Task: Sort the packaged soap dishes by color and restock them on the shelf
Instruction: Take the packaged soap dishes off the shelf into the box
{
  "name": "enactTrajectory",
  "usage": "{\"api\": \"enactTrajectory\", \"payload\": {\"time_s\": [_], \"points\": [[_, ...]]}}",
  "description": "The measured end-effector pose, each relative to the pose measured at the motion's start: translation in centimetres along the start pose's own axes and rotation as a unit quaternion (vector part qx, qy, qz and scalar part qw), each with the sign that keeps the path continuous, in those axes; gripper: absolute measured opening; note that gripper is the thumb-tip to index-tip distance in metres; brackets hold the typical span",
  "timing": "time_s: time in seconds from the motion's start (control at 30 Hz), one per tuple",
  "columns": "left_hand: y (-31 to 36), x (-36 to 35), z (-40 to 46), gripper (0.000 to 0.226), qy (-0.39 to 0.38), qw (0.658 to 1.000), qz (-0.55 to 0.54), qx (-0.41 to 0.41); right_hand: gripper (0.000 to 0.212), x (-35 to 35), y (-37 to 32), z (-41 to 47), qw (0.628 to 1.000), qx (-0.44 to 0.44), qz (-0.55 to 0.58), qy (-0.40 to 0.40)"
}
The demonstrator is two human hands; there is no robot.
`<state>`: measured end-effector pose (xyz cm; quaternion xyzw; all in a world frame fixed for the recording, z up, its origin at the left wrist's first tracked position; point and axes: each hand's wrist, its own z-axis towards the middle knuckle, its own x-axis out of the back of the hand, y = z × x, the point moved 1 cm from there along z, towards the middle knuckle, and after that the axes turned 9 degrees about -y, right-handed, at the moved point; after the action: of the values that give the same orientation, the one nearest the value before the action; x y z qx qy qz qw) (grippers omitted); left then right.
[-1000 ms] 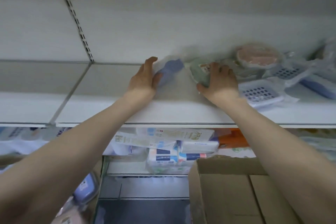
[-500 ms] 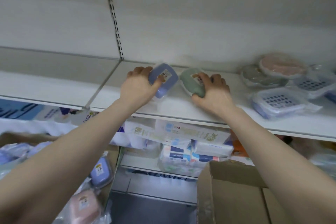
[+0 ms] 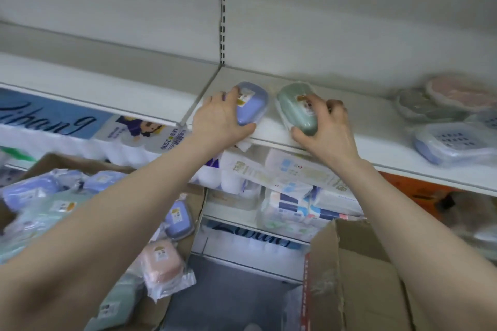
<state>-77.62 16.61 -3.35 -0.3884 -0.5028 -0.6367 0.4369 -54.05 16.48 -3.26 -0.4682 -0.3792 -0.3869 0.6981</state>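
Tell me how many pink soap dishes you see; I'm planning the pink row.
2. One pink soap dish lies in its bag in the box at lower left. Another pink dish is blurred, stacked on a grey one at the shelf's far right. More may be buried in the box.

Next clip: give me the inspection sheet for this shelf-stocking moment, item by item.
Surface: white shelf, soap dishes on it.
Job's things: blue dish and green dish side by side near the shelf front; more packaged dishes in the left box.
Clutter: bagged dishes heaped at the shelf's right end, blurred.
Hands: left hand grips the blue dish; right hand grips the green dish.
Cables: nothing seen.
Surroundings: tissue packs on the shelf below; a second cardboard box lower right.
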Motion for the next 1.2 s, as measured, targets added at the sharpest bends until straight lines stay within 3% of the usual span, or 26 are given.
{"api": "enactTrajectory", "payload": {"time_s": [0.3, 0.43, 0.6, 0.7, 0.8, 1.0, 1.2], "points": [[-16.6, 5.6, -13.0, 0.094, 0.042, 0.997, -0.047, 0.039, 0.071, -7.1, -14.8, -5.5, 0.992, 0.122, 0.013, 0.031], [-24.2, 5.5, -19.8, 0.089, 0.029, 0.993, -0.054, 0.098, 0.074, -12.7, -20.0, -9.3, 0.985, 0.173, 0.007, -0.023], [-31.4, 1.3, -27.9, 0.090, -0.073, 0.979, -0.050, 0.185, 0.082, -21.9, -22.9, -14.9, 0.980, 0.094, -0.004, -0.177], [-34.1, -1.8, -31.2, 0.085, -0.166, 0.955, -0.060, 0.240, 0.089, -26.3, -23.5, -17.7, 0.956, 0.027, -0.036, -0.289], [-35.6, -4.6, -32.8, 0.084, -0.214, 0.940, -0.047, 0.263, 0.081, -29.2, -24.2, -18.7, 0.940, -0.005, -0.032, -0.340], [-36.8, -8.4, -31.7, 0.078, -0.243, 0.935, -0.010, 0.258, 0.090, -33.8, -25.5, -16.6, 0.930, -0.035, -0.010, -0.366], [-37.6, -10.2, -30.2, 0.079, -0.236, 0.951, 0.040, 0.194, 0.093, -36.3, -25.0, -14.1, 0.926, -0.070, -0.026, -0.371]]}}
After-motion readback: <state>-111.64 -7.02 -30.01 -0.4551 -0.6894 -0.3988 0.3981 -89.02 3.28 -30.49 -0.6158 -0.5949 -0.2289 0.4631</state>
